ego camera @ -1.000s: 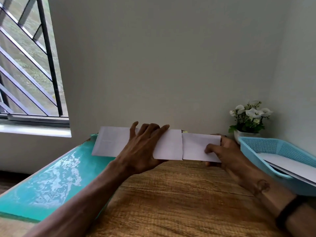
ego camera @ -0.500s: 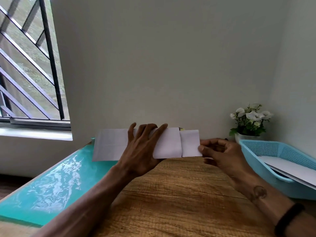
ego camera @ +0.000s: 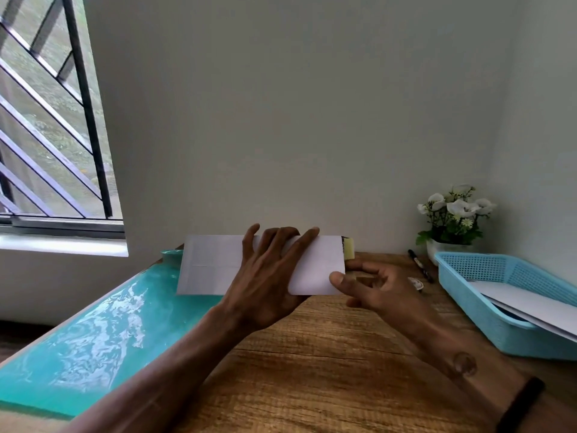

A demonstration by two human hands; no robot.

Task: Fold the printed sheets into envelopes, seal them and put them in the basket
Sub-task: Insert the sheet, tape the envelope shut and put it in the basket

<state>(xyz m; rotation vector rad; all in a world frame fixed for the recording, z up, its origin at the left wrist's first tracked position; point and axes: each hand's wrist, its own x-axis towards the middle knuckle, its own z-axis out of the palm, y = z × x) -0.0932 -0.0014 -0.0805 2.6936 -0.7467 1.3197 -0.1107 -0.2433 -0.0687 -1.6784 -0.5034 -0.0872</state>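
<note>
Right flap's folded in now; left hand [ego camera: 268,276] flat, fingers spread on the sheet [ego camera: 212,267], right hand [ego camera: 377,285] thumb-and-finger grip pinching its right edge.

Two bare hands are in view: one left hand [ego camera: 265,285] and one right hand [ego camera: 379,287]. One long folded white paper sheet [ego camera: 212,265] lies under them. One wood-grain worktop [ego camera: 312,370] carries one glossy turquoise mat [ego camera: 93,332] on its left part. One light-blue perforated plastic basket [ego camera: 480,295] stands at the right, with white sheets of paper [ego camera: 530,304] inside; at least two edges show, though the exact number cannot be told. One black marker pen [ego camera: 420,264] lies by the basket. One small white pot of white flowers [ego camera: 452,220] stands in the corner. One pale yellow small block [ego camera: 349,247] peeks out past the sheet's right end. One dark wristband [ego camera: 520,407] circles the right wrist, and one barred window [ego camera: 53,120] is at the left.
</note>
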